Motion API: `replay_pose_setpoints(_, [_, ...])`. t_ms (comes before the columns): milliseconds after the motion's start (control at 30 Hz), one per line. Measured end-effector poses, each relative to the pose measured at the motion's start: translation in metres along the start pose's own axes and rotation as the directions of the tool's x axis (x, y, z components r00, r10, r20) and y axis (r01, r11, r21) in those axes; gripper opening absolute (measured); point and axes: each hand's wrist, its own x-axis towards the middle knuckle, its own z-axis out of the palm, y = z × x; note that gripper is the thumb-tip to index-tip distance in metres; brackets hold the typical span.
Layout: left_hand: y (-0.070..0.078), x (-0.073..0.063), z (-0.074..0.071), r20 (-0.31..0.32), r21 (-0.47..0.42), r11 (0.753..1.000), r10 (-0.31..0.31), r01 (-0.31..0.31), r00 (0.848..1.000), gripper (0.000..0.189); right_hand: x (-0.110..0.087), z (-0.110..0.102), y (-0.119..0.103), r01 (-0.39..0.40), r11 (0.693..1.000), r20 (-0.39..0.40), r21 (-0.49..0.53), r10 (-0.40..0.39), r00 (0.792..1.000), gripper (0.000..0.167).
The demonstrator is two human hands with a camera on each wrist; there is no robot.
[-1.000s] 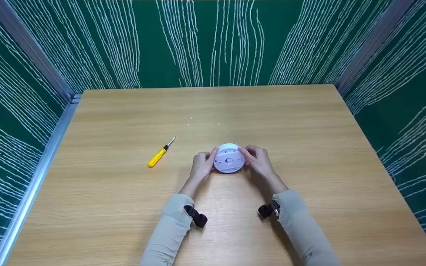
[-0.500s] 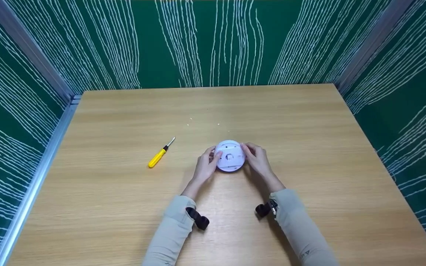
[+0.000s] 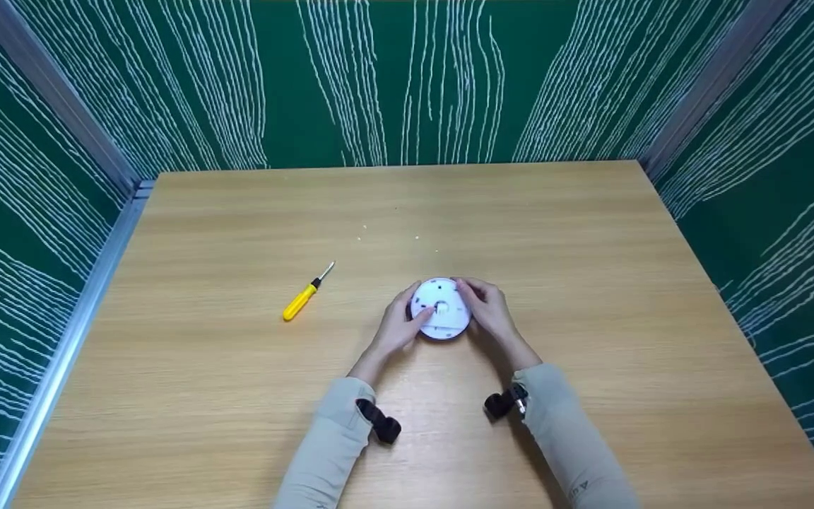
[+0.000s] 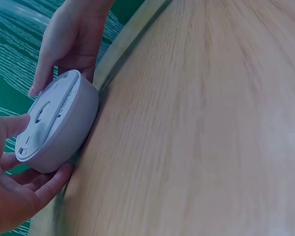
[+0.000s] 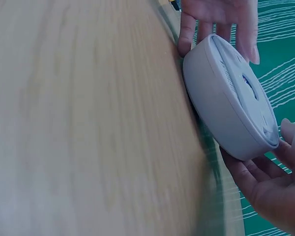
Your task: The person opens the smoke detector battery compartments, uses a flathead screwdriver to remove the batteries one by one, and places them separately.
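Note:
A round white device (image 3: pixel 451 322), shaped like a smoke alarm, is held between both hands. Its flat face, with small slots and a central opening, is turned up toward the head camera. On its left side the left hand (image 3: pixel 398 327) grips it, the thumb lying over the face and the fingers around the side wall. The right hand (image 3: pixel 490 309) holds the upper right rim, thumb on the edge. In the left wrist view the device (image 4: pixel 81 115) shows a thick smooth side wall and a ridged strip along the face. The right hand's fingertips are partly hidden behind it.
A screwdriver (image 3: pixel 299 302) with a yellow handle lies on the wooden table (image 3: pixel 202 396), left of the hands, its tip pointing away. Several tiny white bits are scattered beyond the device. Green walls with white streaks surround the table's back and sides.
The device first moved slightly away, then back toward the person, and its face now turns more upward. The left thumb has slid from the rim onto the face. The screwdriver stays put.

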Motion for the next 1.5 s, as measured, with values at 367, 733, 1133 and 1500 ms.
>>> replay_pose_setpoints(367, [0.025,-0.008,-0.009,0.001,-0.182,0.98,-0.083,0.082,0.997,0.053,-0.003,-0.002,-0.007,-0.125,0.992,0.038,0.014,0.124,0.992,0.032])
replay_pose_setpoints(733, [0.025,-0.007,-0.008,0.003,-0.25,0.959,-0.138,0.134,0.99,0.048,-0.001,-0.004,0.002,-0.276,0.942,0.113,0.193,0.258,0.96,0.034])
replay_pose_setpoints(1133, [0.007,-0.002,0.001,-0.037,-0.254,0.953,-0.182,0.167,0.983,0.047,-0.001,-0.003,0.007,-0.339,0.902,0.111,0.266,0.321,0.941,0.037])
replay_pose_setpoints(1500, [-0.011,0.002,0.009,-0.067,-0.228,0.958,-0.193,0.174,0.979,0.046,-0.001,-0.001,0.012,-0.362,0.89,0.077,0.279,0.355,0.932,0.037])
